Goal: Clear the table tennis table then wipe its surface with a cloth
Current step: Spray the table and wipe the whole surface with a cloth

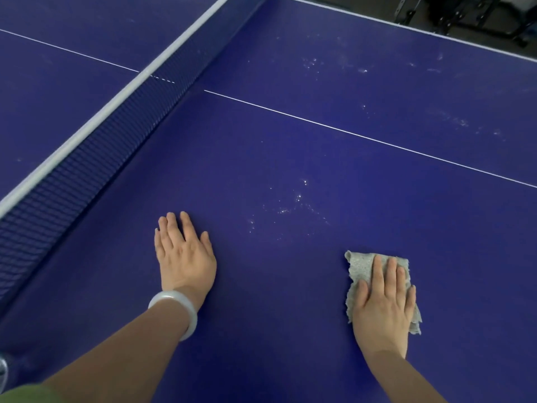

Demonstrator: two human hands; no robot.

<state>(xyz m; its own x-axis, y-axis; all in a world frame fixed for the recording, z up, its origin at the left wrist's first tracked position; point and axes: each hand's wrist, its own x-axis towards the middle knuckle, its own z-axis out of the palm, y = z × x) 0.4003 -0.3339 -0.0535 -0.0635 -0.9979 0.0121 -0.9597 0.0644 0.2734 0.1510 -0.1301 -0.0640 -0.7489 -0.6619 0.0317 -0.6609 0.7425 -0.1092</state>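
The blue table tennis table (290, 301) fills the view. My right hand (385, 306) lies flat with straight fingers on a grey cloth (360, 266), pressing it onto the surface at the lower right. My left hand (183, 254) rests flat on the bare table at the lower middle, fingers straight, a white bangle on its wrist. White dusty specks (290, 207) mark the surface just beyond and between the hands.
The dark net (87, 158) with its white top band runs diagonally along the left. A white centre line (363, 136) crosses the table. More white smudges (363, 69) lie near the far edge. Dark metal frames (465, 13) stand beyond the table at the top right.
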